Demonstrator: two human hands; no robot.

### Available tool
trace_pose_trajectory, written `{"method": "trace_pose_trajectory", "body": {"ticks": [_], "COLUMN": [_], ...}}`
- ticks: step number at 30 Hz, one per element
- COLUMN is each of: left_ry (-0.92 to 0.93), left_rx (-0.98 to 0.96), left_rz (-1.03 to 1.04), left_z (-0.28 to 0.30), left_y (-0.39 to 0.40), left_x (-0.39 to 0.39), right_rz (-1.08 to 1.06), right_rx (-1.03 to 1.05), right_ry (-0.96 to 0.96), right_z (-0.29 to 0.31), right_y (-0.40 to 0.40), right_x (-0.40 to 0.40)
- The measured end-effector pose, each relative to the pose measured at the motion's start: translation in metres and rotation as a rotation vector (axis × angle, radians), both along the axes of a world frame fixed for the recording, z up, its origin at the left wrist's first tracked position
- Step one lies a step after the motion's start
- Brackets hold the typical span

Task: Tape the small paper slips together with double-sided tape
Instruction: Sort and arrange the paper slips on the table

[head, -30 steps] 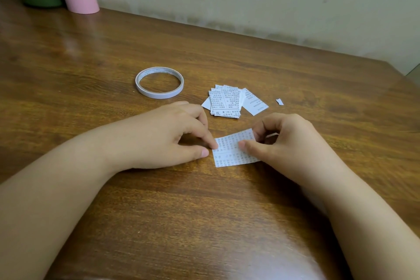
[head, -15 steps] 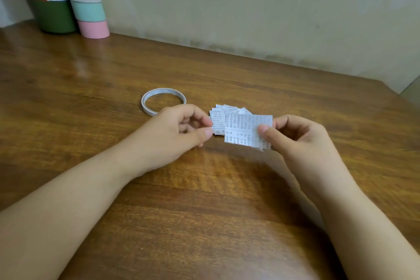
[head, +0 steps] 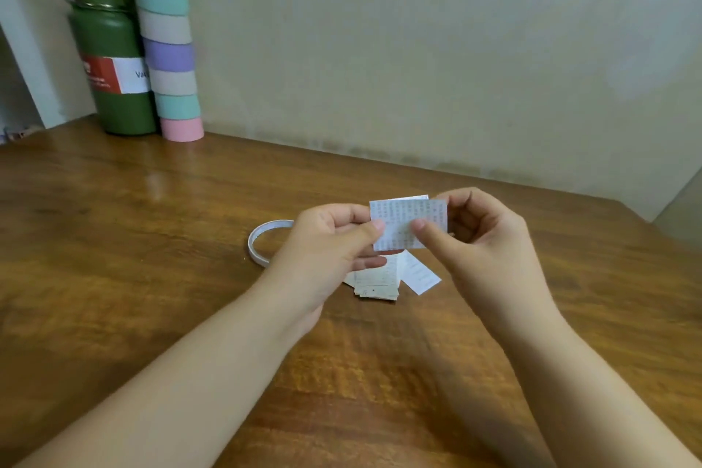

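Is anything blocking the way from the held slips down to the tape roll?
Only the left hand itself: it covers the right part of the tape roll in this view. Both hands, left and right hand, pinch the held slips above the pile of slips; nothing else intervenes.

Brown wooden table (head: pixel 114 239) w/ glossy grain, plain beige wall (head: pixel 418 49) just behind it, green flask (head: pixel 114 87) & pastel stacked rolls (head: pixel 171 61) at table's far-left corner
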State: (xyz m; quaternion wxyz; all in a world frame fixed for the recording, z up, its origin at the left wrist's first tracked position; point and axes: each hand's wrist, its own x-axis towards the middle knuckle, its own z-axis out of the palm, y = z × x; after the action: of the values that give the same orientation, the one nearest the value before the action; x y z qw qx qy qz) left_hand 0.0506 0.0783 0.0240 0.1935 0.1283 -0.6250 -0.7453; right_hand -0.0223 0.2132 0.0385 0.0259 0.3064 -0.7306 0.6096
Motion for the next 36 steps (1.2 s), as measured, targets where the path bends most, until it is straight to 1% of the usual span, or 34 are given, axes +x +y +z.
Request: {"method": "trace_pose_trajectory", "body": {"ticks": [3,7,12,18,22,25,29,36], "left_ry": [0.0,-0.015,0.041,0.092,0.115,0.124,0.123,0.119], "left_rx": [-0.021,-0.022,-0.026,-0.083,-0.091,-0.073,-0.071,-0.096], "left_rz": [0.023,0.01,0.003,0.007,0.036,0.056,0.053,0.064], "left_z": [-0.005,-0.015,-0.018,-0.02,-0.02,-0.02,-0.019,-0.021], "left_y": [0.001,-0.002,0.002,0.004,0.004,0.005,0.007,0.007], "left_x": [-0.002,0.0,0.005,0.007,0.008,0.008,0.01,0.01], "right_rz": [-0.028,-0.036,-0.058,-0.049,0.004,0.055,0.045,0.013], "right_rx": [0.047,0.045,0.028,-0.006,-0.116,-0.137,-0.179,-0.163], "right_ry": [0.017,0.011,-0.006,-0.052,-0.248,-0.303,-0.284,-0.214], "right_z": [-0.007,-0.02,-0.027,-0.028,-0.027,-0.023,-0.022,-0.023], "right_y": [-0.008,-0.013,-0.008,-0.005,-0.005,-0.004,-0.005,-0.005], "right_x": [-0.003,0.001,0.005,0.006,0.009,0.012,0.014,0.015]}}
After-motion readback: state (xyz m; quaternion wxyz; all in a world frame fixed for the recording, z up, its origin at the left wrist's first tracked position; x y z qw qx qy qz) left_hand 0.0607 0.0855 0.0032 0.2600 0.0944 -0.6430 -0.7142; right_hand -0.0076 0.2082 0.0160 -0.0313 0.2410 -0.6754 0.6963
